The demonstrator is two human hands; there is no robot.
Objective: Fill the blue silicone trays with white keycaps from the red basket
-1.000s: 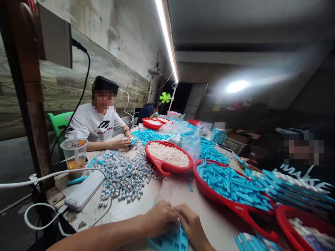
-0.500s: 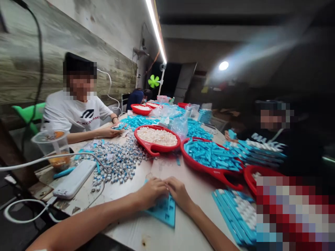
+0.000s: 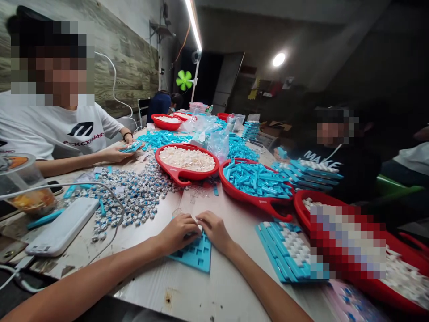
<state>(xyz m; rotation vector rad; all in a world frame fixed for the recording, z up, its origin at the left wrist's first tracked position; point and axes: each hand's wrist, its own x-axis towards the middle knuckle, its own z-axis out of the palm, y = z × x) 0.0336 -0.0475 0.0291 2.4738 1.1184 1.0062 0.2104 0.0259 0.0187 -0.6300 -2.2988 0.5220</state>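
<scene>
A blue tray with square openings (image 3: 200, 258) lies on the table in front of me. My left hand (image 3: 179, 232) is over its upper left part, fingers curled down around a small white piece (image 3: 200, 227). Close beside it, my right hand (image 3: 214, 228) rests at the tray's upper right edge, fingertips bent toward the same piece; whether they grip anything is hidden. Many small silver and blue parts (image 3: 134, 197) are heaped to the left of my hands.
Red bowls hold white pieces (image 3: 187, 159) and blue pieces (image 3: 256, 179). Filled blue trays (image 3: 284, 250) lie at right, near a long red bowl (image 3: 303, 197). A white power bank (image 3: 63, 228) with cables and a plastic cup (image 3: 25, 188) stand left. Two people sit nearby.
The view has shifted, so the table and bowls appear larger and higher. My hands have moved slightly on the tray, and a white piece now shows between them.
</scene>
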